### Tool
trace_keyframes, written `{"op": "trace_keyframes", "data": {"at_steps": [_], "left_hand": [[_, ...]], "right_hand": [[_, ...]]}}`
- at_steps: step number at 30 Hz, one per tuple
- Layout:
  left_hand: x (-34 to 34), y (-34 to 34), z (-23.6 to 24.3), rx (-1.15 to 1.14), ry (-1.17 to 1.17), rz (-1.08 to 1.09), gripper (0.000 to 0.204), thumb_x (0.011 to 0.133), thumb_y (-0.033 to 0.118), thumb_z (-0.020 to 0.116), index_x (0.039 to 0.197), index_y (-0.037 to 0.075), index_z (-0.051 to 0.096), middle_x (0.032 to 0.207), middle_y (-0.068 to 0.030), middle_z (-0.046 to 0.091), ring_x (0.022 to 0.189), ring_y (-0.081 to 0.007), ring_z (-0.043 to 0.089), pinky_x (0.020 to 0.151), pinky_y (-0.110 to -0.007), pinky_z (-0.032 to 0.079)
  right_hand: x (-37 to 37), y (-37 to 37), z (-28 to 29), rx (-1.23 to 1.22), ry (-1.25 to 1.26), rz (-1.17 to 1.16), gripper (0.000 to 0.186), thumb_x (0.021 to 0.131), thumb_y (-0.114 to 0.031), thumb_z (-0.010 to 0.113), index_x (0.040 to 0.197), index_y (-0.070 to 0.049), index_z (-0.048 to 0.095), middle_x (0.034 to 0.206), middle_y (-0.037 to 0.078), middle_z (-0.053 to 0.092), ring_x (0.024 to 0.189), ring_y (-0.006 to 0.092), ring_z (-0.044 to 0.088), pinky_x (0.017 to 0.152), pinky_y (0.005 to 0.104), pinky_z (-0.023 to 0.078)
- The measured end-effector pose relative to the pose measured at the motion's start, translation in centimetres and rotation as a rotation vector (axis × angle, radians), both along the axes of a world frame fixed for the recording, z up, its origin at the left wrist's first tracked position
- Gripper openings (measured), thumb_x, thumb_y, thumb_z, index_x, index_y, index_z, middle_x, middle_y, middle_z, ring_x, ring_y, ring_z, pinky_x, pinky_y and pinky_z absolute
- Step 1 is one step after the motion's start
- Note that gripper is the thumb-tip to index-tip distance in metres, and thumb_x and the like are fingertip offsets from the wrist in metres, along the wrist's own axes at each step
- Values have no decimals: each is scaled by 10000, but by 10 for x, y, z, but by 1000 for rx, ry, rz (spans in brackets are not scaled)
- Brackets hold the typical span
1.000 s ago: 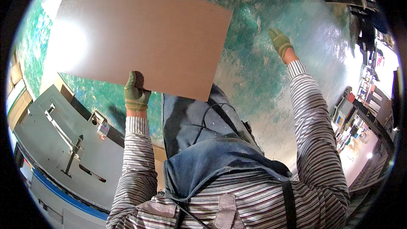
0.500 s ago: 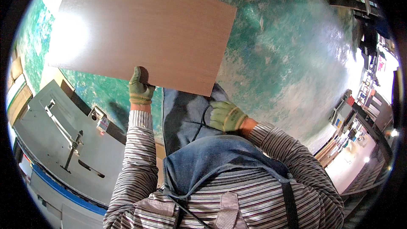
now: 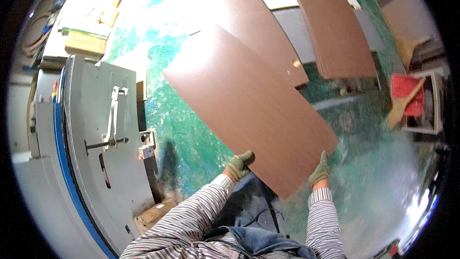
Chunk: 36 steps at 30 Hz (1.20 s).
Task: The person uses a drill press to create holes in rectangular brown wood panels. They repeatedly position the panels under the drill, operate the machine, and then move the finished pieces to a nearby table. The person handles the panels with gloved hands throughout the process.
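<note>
A large flat brown wooden panel (image 3: 254, 115) is held out over the floor in front of me, slanting from far left to near right. My left hand (image 3: 240, 164), in a green knitted glove, grips its near left edge with the thumb on top. At the near right end my gloved right hand (image 3: 320, 169) clasps the panel's short edge, thumb up. The undersides of both grips are hidden by the panel. Just beyond, a similar brown panel (image 3: 258, 24) lies partly covered by the held one. A stack of brown panels (image 3: 333, 29) rests to its right.
On the left stands a grey machine cabinet (image 3: 117, 163) with a blue stripe and a metal lever. A red dustpan (image 3: 406, 97) and a broom (image 3: 400, 110) are at the far right. Cardboard boxes (image 3: 86, 42) sit far left. The floor (image 3: 187, 163) is worn green.
My view has turned toward the stacked panels. My right hand, free by my apron before, now grips the panel's end. The left hand still holds its edge.
</note>
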<state>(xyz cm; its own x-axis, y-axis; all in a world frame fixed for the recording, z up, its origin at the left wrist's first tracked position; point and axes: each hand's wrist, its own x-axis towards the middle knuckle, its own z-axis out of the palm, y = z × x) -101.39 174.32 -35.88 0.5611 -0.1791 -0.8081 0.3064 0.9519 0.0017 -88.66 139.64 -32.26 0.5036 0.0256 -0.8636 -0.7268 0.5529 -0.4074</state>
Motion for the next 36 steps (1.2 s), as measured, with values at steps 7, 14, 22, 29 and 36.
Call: {"op": "trace_keyframes", "data": {"at_steps": [7,14,22,29,36], "left_hand": [[1,8,-3,483,-16,-118,304,926,114,694,1210,26,637,1223,-83,681,1136,-232,637,1016,-386,521],[67,149,1,49,-209,514,519,1011,361,586,1411,39,512,1442,-112,564,1320,-328,527,1137,-533,397],[95,172,24,143,-20,472,528,1064,469,455,1439,101,512,1464,-84,558,1302,-301,550,1105,-489,445],[92,166,7,247,76,351,532,1062,449,482,1442,78,507,1443,-75,579,1257,-283,580,1058,-471,486],[92,163,-18,472,202,312,469,980,323,692,1312,23,550,1137,-106,671,974,-246,679,824,-398,594]], "right_hand": [[-3,-26,-2,-239,-3,136,733,1011,-546,508,1569,-104,332,1579,98,422,1425,351,415,1170,550,336],[-10,-17,68,37,-60,161,689,1029,-541,435,1582,-152,305,1612,72,374,1436,348,393,1180,526,325],[-17,24,110,-18,-227,254,657,1061,-548,292,1594,-165,263,1644,42,317,1485,307,315,1214,481,260],[-10,29,97,-619,-327,1007,663,1069,-561,248,1599,-163,244,1658,29,291,1504,291,282,1230,459,224],[8,52,38,2,-58,197,707,1050,-602,253,1598,-157,241,1662,17,266,1514,279,248,1238,462,200]]}}
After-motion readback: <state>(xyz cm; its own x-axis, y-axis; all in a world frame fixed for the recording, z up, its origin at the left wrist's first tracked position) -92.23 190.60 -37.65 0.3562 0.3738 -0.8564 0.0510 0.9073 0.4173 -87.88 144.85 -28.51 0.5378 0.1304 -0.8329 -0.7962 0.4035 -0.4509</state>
